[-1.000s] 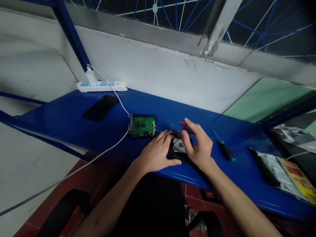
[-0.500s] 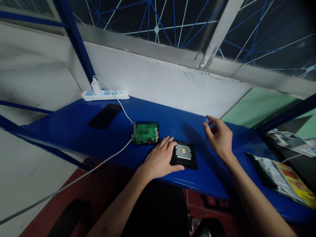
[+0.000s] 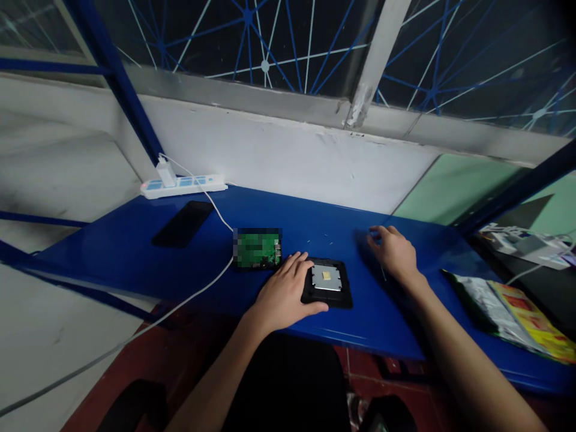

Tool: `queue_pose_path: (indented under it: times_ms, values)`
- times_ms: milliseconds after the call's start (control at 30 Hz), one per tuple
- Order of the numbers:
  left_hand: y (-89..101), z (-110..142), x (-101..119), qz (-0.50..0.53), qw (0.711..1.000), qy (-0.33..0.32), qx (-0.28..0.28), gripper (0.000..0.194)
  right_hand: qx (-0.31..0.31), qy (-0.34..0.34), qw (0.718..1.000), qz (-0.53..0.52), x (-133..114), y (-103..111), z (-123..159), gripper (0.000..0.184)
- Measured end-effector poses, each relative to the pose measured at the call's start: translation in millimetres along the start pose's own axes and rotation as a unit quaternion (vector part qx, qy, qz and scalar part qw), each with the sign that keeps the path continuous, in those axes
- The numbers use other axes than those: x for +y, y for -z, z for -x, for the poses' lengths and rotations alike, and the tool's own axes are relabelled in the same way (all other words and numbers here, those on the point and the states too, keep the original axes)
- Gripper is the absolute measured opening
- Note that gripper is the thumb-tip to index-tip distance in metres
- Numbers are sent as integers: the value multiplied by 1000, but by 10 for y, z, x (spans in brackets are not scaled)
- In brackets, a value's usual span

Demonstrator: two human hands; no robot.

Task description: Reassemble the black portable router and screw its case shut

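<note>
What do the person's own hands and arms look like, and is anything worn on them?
The left hand and right hand are bare; no gloves, rings or watch can be seen. Both forearms show no sleeves within the frame. Dark clothing shows between them.

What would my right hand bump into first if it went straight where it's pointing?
Probably the white wall. Your right hand points away and leftward, across the blue table. Its height is hard to judge, so it might brush the blue table sooner.
</note>
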State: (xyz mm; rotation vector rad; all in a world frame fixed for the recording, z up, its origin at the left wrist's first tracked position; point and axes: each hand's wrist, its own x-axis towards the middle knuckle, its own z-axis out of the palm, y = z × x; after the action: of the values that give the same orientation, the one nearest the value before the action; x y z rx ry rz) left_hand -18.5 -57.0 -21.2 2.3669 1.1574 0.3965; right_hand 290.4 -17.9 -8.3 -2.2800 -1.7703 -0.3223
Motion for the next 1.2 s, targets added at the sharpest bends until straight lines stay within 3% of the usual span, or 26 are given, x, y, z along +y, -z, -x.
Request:
queue_pose_path:
  times_ms: [300,700,933,1200]
  values:
    - [-27,-1,-7,-7,1000,6,10,80,-31,37,998,52,41,-54,-77,36]
    - [-1,-33,-28,-40,999,-3,10,80,-17,6,999,29,73,6,-62,45]
    - [79,-139,267,-77,995,-28,-50,92,33,-18,999,-37,187,50,-55,44]
    - [-157,-367,623,-99,988,-93,-76,94,67,-20,995,-71,197,67,-29,41]
